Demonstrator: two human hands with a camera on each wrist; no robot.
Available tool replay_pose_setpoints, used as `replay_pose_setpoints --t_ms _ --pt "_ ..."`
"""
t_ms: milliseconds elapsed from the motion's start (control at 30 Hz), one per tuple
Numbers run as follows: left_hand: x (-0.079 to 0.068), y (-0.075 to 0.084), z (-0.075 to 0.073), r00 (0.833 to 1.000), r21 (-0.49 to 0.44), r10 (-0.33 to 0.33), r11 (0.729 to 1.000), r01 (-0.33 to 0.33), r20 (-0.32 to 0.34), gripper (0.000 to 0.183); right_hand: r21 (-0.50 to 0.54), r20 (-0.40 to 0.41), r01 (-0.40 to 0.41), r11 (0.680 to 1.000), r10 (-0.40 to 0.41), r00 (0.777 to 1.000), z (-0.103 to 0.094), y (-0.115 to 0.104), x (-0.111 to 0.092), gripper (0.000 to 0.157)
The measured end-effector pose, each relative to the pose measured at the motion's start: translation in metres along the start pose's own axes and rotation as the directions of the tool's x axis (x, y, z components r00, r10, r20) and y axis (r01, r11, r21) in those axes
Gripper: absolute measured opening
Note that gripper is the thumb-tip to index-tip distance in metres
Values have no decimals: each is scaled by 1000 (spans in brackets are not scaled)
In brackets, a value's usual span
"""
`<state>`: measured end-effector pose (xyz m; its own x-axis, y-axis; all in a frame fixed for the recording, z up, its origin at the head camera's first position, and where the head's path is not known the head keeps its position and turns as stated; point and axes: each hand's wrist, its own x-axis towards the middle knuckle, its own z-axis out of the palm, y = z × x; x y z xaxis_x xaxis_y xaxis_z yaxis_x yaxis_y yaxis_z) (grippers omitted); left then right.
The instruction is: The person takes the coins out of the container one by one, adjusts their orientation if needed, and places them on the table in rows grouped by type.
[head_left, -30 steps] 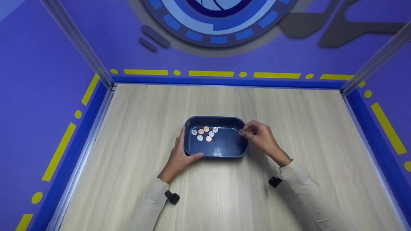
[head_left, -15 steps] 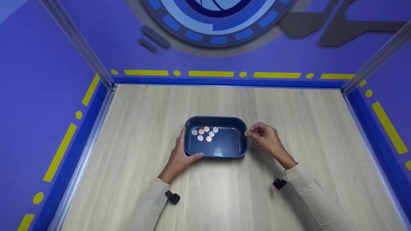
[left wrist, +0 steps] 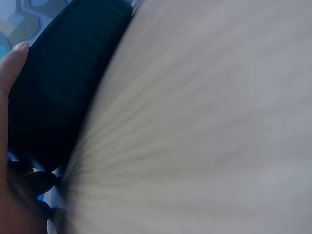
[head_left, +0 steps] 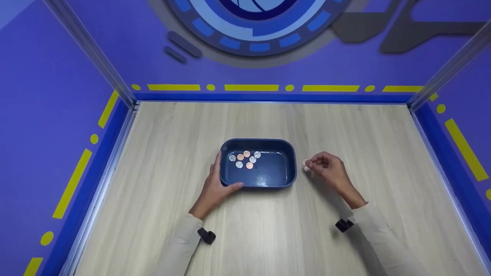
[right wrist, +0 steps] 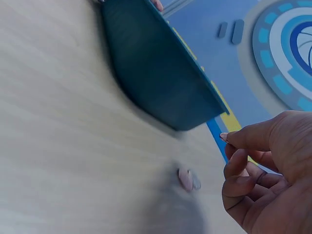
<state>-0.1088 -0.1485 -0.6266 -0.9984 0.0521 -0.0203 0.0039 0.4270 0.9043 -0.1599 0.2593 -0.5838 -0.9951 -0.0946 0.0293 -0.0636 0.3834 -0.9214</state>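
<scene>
A dark blue rectangular tray (head_left: 272,170) with rounded corners stands on the wooden table. My left hand (head_left: 213,189) grips its left end, thumb over the front rim and fingers along the side. Several coins lie flat in the tray's left half, copper ones such as this coin (head_left: 249,165) and silvery ones such as this coin (head_left: 239,165). Right of the tray, my right hand (head_left: 332,172) pinches a copper-coloured coin (right wrist: 224,137) between thumb and fingertip, above the table. Below that hand, a copper-coloured coin (right wrist: 185,179) and a silvery coin (right wrist: 196,181) lie close together on the table.
Light wood-grain table (head_left: 172,153) surrounds the tray. A blue back wall (head_left: 253,73) with yellow marks rises at the far edge, and side walls with metal corner posts stand left and right. Black wrist devices sit on both sleeves.
My right hand has moved right and slightly nearer, carrying the pinched coin from over the tray's right end to above the table beside it. The left hand, tray and coins inside stay put.
</scene>
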Motion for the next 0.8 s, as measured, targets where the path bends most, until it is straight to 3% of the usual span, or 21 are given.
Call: replay_pose_setpoints --t_ms 333,533,800 --pt "-1 3 -1 1000 14 -3 1000 3 10 135 -106 -27 -41 994 38 999 -8 26 -9 20" --pt "0 2 0 1000 10 11 1000 -11 7 135 -201 -61 -41 979 29 998 -8 32 -10 13" --pt "0 1 0 1000 20 -9 1000 8 4 135 -229 -81 -31 973 13 997 -5 36 -11 10"
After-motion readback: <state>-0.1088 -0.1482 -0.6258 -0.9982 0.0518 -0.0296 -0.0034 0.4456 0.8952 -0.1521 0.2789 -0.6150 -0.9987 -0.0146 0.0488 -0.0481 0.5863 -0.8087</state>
